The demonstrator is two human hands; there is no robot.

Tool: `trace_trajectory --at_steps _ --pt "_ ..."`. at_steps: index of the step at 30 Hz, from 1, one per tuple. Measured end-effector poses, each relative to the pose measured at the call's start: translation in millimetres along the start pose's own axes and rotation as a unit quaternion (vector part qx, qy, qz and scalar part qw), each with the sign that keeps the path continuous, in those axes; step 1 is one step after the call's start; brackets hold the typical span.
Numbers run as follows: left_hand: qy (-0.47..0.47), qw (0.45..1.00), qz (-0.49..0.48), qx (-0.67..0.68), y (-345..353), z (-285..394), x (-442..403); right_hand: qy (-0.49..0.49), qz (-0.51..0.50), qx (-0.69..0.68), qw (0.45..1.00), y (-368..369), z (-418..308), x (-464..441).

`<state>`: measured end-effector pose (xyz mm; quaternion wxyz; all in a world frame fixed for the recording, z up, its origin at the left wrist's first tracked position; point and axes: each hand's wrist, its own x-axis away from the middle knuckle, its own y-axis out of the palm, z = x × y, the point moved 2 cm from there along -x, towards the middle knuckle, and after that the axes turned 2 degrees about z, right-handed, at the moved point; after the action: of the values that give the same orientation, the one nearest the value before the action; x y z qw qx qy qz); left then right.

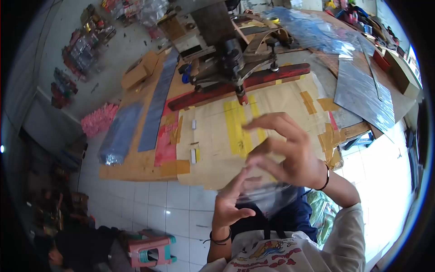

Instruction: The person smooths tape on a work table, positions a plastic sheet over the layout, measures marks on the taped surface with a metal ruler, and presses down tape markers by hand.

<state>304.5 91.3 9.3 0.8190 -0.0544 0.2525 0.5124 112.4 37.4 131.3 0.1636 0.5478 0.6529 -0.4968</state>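
My right hand [286,149] is raised over the near part of the worktable, its index finger stretched out and its thumb and another finger pinched together. A thin piece of clear plastic [268,196] hangs below this pinch, in front of my lap; where it is gripped is hard to make out. Lower and to the left is my left hand [230,201], thumb spread away from the fingers, fingertips close to those of my right hand. Ahead of both hands, a press head with a long red bar [281,74] stands over the cardboard-coloured work surface [208,167], which carries yellow tape [234,129].
Blue-tinted plastic sheets [121,131] lie at the left, beside an open cardboard box [139,70]. More plastic [364,93] covers the right side. A pink and green stool [152,249] and a seated person [86,247] are at lower left.
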Motion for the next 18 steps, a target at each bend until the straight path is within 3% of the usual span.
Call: trace_trajectory --at_steps 1,2,3,5,7,8,11,14,18 --pt "-0.010 1.000 0.019 -0.011 4 -9 10 0.041 -0.001 -0.019 0.999 3 5 2" --pt "-0.019 0.999 0.034 -0.021 5 -21 23 0.166 0.010 -0.056 0.984 10 9 2" --pt "-0.028 0.998 0.046 -0.029 8 -31 33 0.219 -0.007 -0.075 0.973 15 17 -1" --pt "-0.106 0.988 0.110 -0.023 17 -44 51 0.328 -0.037 -0.108 0.938 29 44 -3" --pt "-0.178 0.973 0.140 -0.041 9 -68 76 0.299 -0.062 0.097 0.947 59 88 24" --pt "-0.165 0.974 0.143 -0.054 8 -66 77 0.276 -0.076 0.197 0.938 66 102 31" --pt "-0.177 0.972 0.133 -0.074 -12 -68 89 0.272 -0.053 0.205 0.938 68 102 31" --pt "-0.168 0.973 0.138 -0.077 -23 -58 83 0.208 -0.055 0.181 0.960 67 106 31" --pt "-0.170 0.972 0.148 -0.065 -25 -50 76 0.064 -0.164 0.109 0.978 57 94 34"
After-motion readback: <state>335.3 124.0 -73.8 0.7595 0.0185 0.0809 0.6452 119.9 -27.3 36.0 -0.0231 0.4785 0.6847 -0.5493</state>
